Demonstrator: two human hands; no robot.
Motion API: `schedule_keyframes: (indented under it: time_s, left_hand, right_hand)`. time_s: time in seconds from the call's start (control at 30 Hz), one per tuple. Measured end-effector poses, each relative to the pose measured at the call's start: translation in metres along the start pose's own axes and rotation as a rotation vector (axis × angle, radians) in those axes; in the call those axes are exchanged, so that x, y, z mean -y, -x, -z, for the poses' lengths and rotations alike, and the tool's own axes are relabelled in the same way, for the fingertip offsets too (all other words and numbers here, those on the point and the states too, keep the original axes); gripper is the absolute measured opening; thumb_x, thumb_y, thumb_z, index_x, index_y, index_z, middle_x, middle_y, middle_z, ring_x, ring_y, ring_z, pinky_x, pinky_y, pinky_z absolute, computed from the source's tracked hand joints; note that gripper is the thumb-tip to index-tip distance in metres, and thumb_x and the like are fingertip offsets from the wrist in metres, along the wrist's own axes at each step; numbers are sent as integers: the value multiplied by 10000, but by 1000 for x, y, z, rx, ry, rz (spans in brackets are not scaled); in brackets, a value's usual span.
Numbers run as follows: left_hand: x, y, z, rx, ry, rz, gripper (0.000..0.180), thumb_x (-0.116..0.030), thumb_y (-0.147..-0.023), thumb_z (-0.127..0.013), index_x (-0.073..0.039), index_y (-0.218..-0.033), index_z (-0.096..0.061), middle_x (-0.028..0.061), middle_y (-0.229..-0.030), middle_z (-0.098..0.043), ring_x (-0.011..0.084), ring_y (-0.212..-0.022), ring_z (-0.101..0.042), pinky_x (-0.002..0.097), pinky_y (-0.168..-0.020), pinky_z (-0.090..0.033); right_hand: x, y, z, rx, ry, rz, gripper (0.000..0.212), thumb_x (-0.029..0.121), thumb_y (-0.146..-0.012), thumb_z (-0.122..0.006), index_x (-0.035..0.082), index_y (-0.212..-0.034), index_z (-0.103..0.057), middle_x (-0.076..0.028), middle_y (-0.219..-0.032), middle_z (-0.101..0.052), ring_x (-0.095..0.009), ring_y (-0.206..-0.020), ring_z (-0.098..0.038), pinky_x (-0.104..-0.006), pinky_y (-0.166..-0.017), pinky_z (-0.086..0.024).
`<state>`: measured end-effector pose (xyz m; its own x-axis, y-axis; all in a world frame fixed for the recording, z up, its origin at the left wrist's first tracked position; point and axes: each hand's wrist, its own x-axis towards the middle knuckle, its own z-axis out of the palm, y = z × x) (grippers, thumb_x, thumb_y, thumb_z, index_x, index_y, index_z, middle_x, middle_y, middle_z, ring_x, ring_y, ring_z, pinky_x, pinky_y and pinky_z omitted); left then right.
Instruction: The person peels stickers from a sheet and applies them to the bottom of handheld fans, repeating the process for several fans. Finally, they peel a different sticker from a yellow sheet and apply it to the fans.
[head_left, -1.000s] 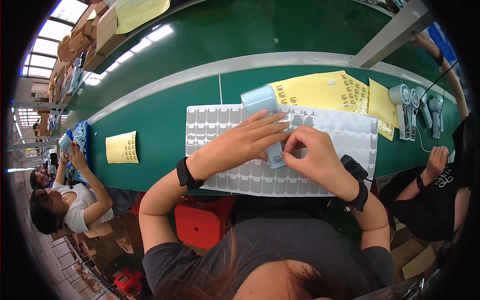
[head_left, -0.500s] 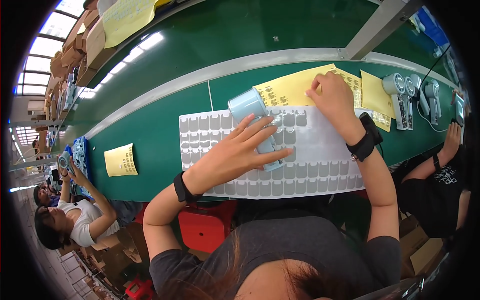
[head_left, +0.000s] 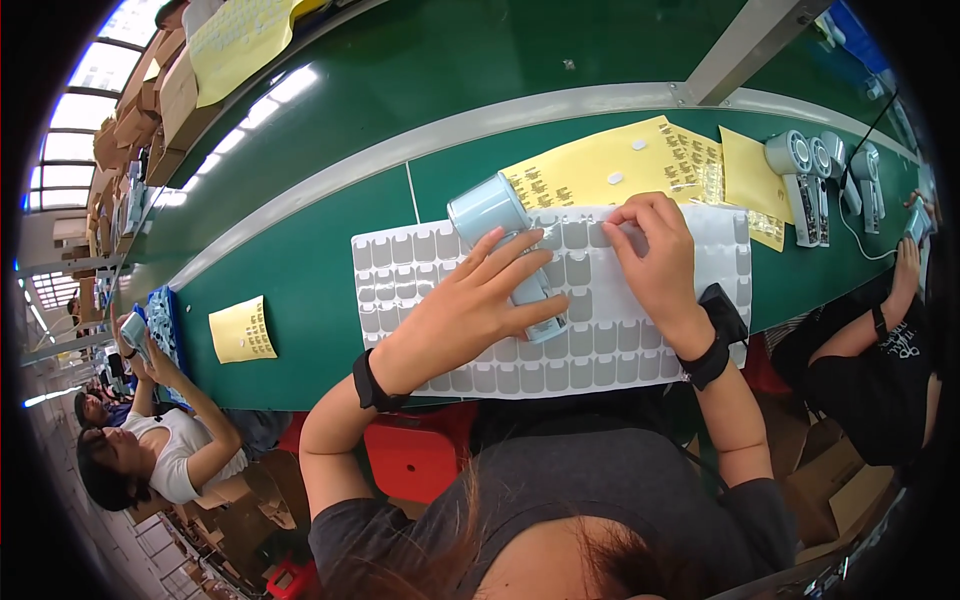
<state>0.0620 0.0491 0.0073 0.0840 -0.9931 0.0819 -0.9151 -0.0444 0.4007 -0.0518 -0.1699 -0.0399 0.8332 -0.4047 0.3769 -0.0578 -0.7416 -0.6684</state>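
My left hand [head_left: 475, 305] lies over a light-blue device [head_left: 488, 210] shaped like a small hair dryer, with a wide round head and a handle. Its fingers wrap round the handle and hold it against a white sheet [head_left: 690, 270] of grey, rounded stickers. Thumb and fingertips of my right hand [head_left: 655, 250] are pinched together at the edge of a grey sticker [head_left: 600, 234] in the sheet's far row. A bare stretch of backing lies under and beside that hand. Beyond the sheet is yellow label paper [head_left: 580, 172] with dark labels and two small white pieces on it.
Several similar light-blue devices [head_left: 790, 155] with uncovered handles stand at the right, near a cable. A smaller yellow label sheet [head_left: 240, 328] lies on the green table at left. A metal post [head_left: 745, 50] rises at the far right. Co-workers sit on both sides.
My right hand has come down from the yellow paper to the sticker sheet. A small white piece now shows on the paper where it was. My left hand keeps its hold on the device.
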Motion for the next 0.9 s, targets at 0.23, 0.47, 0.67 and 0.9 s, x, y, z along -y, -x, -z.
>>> schedule_keyframes:
  time_s: [0.23,0.47,0.67,0.9]
  left_hand:
    - [-5,-1,3,-37,-72,-29,484,-158,-712,-747,-181,-1187,-657,98,-1327,-533,328,-1339,-444,558,-1123,-335]
    - [1,0,12,-430,60,-7,587,15,-669,-764,-18,-1225,-577,154,-1244,-592,353,-1213,-558,553,-1084,-406]
    - [0,-2,13,-599,137,12,720,110,-583,-777,-14,-1254,-547,174,-1240,-583,352,-1181,-573,550,-1075,-422]
    - [-2,-6,12,-603,164,38,701,120,-610,-755,-18,-1263,-541,165,-1246,-582,350,-1177,-574,547,-1086,-405]
  right_hand:
    - [2,3,-2,-39,-38,-85,94,19,-827,-710,5,-889,-642,-77,-904,-613,-207,-780,-610,-302,-708,-500]
    - [13,-4,14,71,-259,-139,126,-10,-827,-696,17,-913,-609,-52,-905,-616,-147,-784,-597,-258,-712,-479]
    - [59,-23,60,330,-1010,-484,181,2,-826,-723,48,-878,-556,-29,-888,-617,-100,-803,-585,-238,-724,-470]
    - [87,-40,45,455,-930,-440,325,-14,-793,-765,69,-947,-491,-29,-824,-639,-84,-771,-612,-211,-716,-472]
